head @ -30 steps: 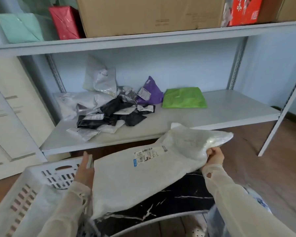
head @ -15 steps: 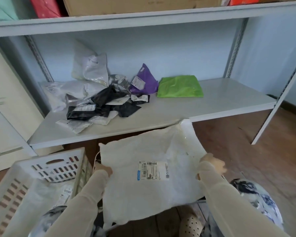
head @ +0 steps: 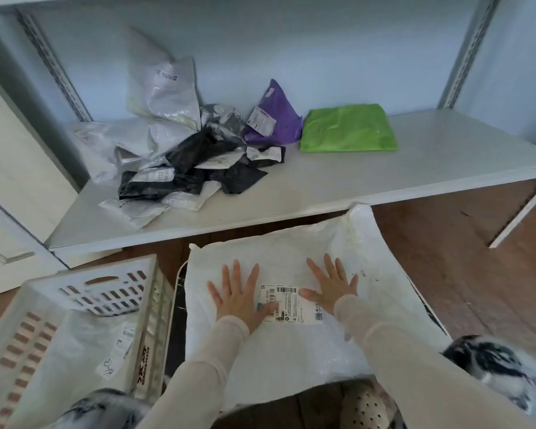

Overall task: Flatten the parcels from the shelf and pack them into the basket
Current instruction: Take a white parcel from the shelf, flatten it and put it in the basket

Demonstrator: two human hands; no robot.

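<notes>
While palms press, crinkly white parcel (head: 291, 345) (rectangular)

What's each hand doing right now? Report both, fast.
Left hand: open, palm flat on the white parcel, holding nothing.
Right hand: open, fingers spread, pressing the same parcel beside its label.

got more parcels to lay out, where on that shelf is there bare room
Free: the shelf right of the green parcel, and the front strip between the pile and the shelf edge. Crowded: left and middle, where the grey, black and purple parcel bags overlap.
</notes>
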